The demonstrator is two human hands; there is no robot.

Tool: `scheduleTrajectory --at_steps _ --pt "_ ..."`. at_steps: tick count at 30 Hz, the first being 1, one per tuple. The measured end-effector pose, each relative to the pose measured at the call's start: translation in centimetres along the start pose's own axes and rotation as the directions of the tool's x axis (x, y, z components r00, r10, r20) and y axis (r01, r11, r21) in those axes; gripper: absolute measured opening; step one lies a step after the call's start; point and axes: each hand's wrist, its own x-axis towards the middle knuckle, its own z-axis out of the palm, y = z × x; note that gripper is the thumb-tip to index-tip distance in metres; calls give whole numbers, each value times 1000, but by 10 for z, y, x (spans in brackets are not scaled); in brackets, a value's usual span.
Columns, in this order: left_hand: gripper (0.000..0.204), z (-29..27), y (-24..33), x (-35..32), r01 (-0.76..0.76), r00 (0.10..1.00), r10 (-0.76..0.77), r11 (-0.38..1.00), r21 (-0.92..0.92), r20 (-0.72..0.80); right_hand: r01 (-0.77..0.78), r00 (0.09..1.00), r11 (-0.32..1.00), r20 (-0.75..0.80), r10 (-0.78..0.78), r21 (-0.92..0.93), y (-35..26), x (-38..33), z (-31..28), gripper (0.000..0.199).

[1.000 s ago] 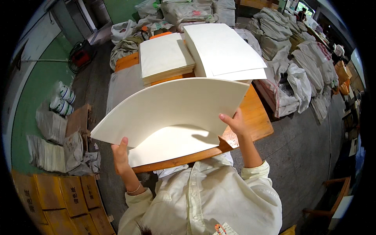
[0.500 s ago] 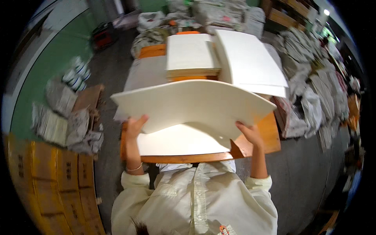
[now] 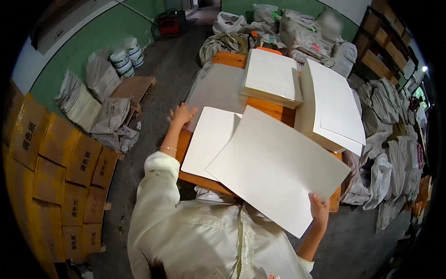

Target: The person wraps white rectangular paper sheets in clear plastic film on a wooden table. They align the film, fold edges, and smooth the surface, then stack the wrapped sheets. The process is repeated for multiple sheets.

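Observation:
My right hand [image 3: 319, 208] grips a large white sheet of card [image 3: 278, 172] by its right edge, thumb on top. The sheet is tilted and overlaps another white sheet [image 3: 206, 139] lying on the wooden table [image 3: 265, 106]. At the table's left edge, my left hand [image 3: 184, 114] has its fingers spread over the near end of a clear plastic sheet [image 3: 218, 83]; it holds nothing. Beyond the held card stands a neat stack of smaller white sheets [image 3: 272, 74]. To its right, a taller pile of large white sheets [image 3: 332, 100] curves downward.
Cardboard boxes [image 3: 69, 186] are stacked at the left. Behind them, wrapped bundles [image 3: 81, 104] and white tubs [image 3: 123, 63] stand by the green wall. Filled sacks [image 3: 302, 35] are heaped beyond the table, with more cloth and bags [image 3: 385, 121] along the right.
My left hand has let go of the white card and reached out left to the plastic sheet. My right hand has drawn the card right and down, and the view has turned left.

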Motion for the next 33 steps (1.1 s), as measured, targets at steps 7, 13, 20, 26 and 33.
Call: scheduleTrajectory --at_steps 7,13,20,26,33 --pt "47 20 9 -16 -141 906 238 950 280 -351 -58 995 998 -75 59 16 -5 -27 10 32" --pt "34 16 21 -27 -204 781 366 915 347 -506 -144 987 983 -93 134 -113 -14 -23 8 36" --pt "41 -35 45 -50 -92 904 -22 966 -243 -427 -203 975 975 -110 193 -92 -4 -22 5 43" --pt "32 -66 -20 -14 84 996 -73 874 -478 42 -183 977 982 -118 176 -48 7 -24 3 44" --pt "28 -69 -2 -37 -2 974 42 984 177 -223 -171 985 982 -44 168 -82 7 -16 -2 38"
